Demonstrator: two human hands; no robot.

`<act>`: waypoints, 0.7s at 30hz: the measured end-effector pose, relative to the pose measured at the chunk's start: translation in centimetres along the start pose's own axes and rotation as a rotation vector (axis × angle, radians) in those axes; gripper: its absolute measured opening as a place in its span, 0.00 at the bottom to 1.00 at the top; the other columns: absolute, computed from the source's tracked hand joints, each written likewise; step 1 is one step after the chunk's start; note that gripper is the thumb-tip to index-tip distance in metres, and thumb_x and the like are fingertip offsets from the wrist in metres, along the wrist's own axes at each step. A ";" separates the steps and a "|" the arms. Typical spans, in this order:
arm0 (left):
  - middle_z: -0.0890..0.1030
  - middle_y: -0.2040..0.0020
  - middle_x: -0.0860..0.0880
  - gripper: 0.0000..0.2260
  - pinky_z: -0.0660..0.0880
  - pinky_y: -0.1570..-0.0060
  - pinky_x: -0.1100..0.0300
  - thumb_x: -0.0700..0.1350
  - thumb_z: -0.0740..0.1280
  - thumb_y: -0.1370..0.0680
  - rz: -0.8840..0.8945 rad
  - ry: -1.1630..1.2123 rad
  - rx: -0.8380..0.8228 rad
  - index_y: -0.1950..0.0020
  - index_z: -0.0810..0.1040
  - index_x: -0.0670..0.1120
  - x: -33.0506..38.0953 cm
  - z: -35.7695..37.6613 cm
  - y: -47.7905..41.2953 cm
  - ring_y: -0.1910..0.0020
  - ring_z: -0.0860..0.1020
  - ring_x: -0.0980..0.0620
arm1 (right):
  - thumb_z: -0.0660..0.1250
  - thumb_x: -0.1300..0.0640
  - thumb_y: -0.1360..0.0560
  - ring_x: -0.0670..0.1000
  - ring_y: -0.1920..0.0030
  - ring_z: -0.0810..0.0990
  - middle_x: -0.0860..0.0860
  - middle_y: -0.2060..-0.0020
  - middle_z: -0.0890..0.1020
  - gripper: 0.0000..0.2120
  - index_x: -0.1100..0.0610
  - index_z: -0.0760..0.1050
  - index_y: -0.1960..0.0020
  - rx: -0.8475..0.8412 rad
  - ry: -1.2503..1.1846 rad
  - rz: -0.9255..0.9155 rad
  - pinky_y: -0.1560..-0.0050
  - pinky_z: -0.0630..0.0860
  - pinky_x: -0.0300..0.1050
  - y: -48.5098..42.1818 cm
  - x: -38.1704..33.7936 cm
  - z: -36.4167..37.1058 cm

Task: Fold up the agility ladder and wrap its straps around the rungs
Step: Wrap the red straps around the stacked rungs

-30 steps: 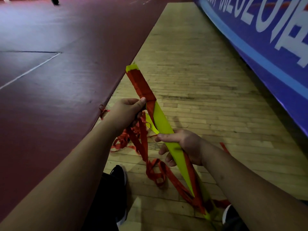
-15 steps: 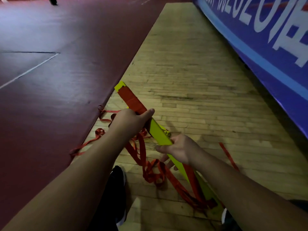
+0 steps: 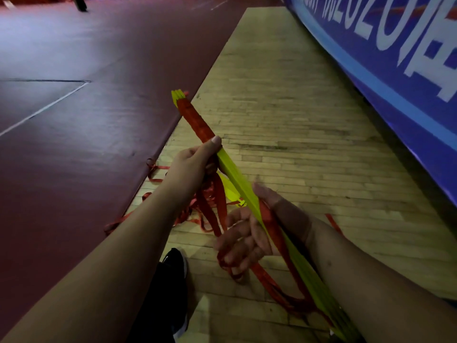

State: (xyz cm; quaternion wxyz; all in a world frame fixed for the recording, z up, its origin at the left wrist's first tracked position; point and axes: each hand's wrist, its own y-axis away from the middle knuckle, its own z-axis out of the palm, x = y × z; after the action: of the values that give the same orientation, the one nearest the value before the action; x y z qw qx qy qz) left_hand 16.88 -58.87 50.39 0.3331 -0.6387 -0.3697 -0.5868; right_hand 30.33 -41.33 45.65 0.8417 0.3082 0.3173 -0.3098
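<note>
A stack of yellow-green rungs (image 3: 238, 180) slants from upper left down to the lower right. Red strap is wound tightly around its far end (image 3: 195, 121). My left hand (image 3: 191, 160) grips the stack just below that winding, thumb on top. My right hand (image 3: 244, 237) is turned palm up under the middle of the stack, with red strap (image 3: 265, 219) running through its fingers. More loose red strap (image 3: 212, 206) hangs between my hands and lies tangled on the floor.
I am over a wooden floor (image 3: 284, 115). A dark red mat (image 3: 86, 120) borders it on the left, and a blue banner wall (image 3: 395, 70) rises on the right. My black shoe (image 3: 170, 276) is below my left forearm.
The rung stack has tipped back up and rolled, showing its edges. My right hand has turned palm up and taken strap under the stack. My left hand kept its grip.
</note>
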 end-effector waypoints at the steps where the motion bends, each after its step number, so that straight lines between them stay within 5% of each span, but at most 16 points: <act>1: 0.67 0.65 0.48 0.24 0.59 0.66 0.54 0.61 0.63 0.13 0.029 0.007 -0.030 0.59 0.75 0.43 0.1 0.1 0.1 0.69 0.62 0.49 | 0.68 0.24 0.26 0.64 0.44 0.88 0.67 0.35 0.83 0.43 0.61 0.75 0.32 -0.036 0.004 0.001 0.46 0.85 0.60 0.1 0.0 0.1; 7: 0.71 0.65 0.50 0.22 0.64 0.65 0.56 0.62 0.59 0.13 0.083 -0.058 -0.152 0.59 0.73 0.48 0.3 -0.5 0.5 0.69 0.67 0.52 | 0.77 0.33 0.26 0.57 0.59 0.90 0.62 0.44 0.88 0.33 0.55 0.82 0.30 0.055 -0.016 -0.106 0.65 0.86 0.49 1.0 -0.2 0.6; 12: 0.75 0.65 0.50 0.22 0.70 0.68 0.61 0.61 0.58 0.14 0.094 -0.113 -0.173 0.54 0.77 0.45 -0.1 -0.5 0.3 0.71 0.70 0.52 | 0.70 0.40 0.20 0.57 0.63 0.89 0.60 0.52 0.87 0.22 0.55 0.85 0.35 0.236 0.057 -0.097 0.67 0.83 0.47 1.2 -0.9 0.6; 17: 0.74 0.61 0.42 0.27 0.67 0.67 0.56 0.63 0.60 0.13 0.055 -0.154 -0.145 0.51 0.77 0.38 -0.6 -0.6 -0.3 0.71 0.68 0.48 | 0.68 0.41 0.20 0.57 0.62 0.86 0.57 0.58 0.85 0.25 0.57 0.79 0.30 0.391 0.154 -0.056 0.64 0.81 0.48 0.7 -1.2 1.0; 21: 0.76 0.66 0.49 0.21 0.69 0.69 0.59 0.58 0.62 0.12 -0.022 -0.215 -0.066 0.57 0.80 0.47 -0.9 -0.7 -0.5 0.72 0.70 0.52 | 0.71 0.40 0.22 0.58 0.60 0.86 0.58 0.57 0.85 0.27 0.57 0.80 0.30 0.466 0.184 -0.009 0.62 0.80 0.49 0.1 -1.2 0.8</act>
State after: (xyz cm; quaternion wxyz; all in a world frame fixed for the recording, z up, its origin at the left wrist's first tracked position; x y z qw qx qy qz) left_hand 16.12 -59.28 49.55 0.2640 -0.7045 -0.3908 -0.5304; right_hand 29.93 -41.47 46.96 0.7140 0.5195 0.3140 -0.3489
